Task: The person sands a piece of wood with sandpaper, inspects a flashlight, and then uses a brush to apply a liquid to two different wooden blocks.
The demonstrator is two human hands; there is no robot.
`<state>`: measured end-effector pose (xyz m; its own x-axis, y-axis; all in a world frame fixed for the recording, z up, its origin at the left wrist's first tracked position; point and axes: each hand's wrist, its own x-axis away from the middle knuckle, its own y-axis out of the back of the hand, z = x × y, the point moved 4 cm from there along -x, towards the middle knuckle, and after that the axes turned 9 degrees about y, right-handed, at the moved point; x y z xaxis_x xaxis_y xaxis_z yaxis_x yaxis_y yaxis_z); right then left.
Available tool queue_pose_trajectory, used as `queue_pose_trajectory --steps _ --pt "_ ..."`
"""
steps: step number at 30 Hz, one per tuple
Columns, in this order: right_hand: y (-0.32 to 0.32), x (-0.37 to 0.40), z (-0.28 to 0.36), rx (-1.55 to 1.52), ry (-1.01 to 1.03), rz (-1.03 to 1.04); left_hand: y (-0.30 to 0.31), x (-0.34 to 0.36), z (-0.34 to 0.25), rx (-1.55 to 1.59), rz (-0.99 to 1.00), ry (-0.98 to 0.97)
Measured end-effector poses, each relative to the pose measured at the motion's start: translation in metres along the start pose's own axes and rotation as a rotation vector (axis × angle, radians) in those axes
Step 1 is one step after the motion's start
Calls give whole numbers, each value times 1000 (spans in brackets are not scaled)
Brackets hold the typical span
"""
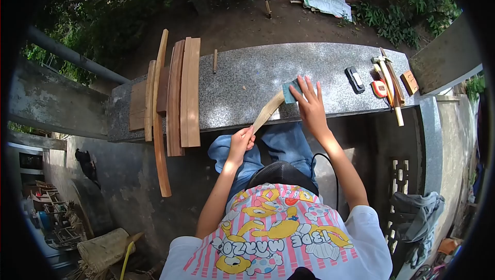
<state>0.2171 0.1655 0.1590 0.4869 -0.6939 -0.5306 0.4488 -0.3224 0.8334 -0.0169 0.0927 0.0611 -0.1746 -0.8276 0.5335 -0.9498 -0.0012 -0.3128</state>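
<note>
Fig. | I am clamping my left hand [241,140] round the strip's [268,110] near end | right hand [309,105], fingers spread flat, pressing the pad [290,92] on the far end, on the slab [247,78] | judged best: even pressure, firm hold.

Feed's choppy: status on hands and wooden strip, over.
Left hand grips wooden strip at low end. Right hand pressing blue-grey pad on its top end, on granite slab. Hammer lies clear to the right.
</note>
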Motion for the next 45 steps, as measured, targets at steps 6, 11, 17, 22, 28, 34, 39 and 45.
queue_pose_trajectory --steps 6,11,17,22,28,34,39,45 --pt "-98 2 44 -146 198 270 25 -1 5 164 35 -15" --pt "-82 7 89 -354 451 229 29 -10 21 252 46 -74" --pt "-72 18 28 -169 249 193 15 -3 9 258 99 -34" --pt "-85 22 67 -288 313 187 7 -7 8 278 158 -52" --pt "-82 22 47 -187 285 104 10 1 8 291 137 -46" --pt "-80 26 43 -190 193 135 6 -2 8 256 127 -37" --pt "-87 27 65 -279 414 210 13 -3 12 268 163 -32" --pt "-83 22 8 -75 93 97 11 0 10 213 116 -16"
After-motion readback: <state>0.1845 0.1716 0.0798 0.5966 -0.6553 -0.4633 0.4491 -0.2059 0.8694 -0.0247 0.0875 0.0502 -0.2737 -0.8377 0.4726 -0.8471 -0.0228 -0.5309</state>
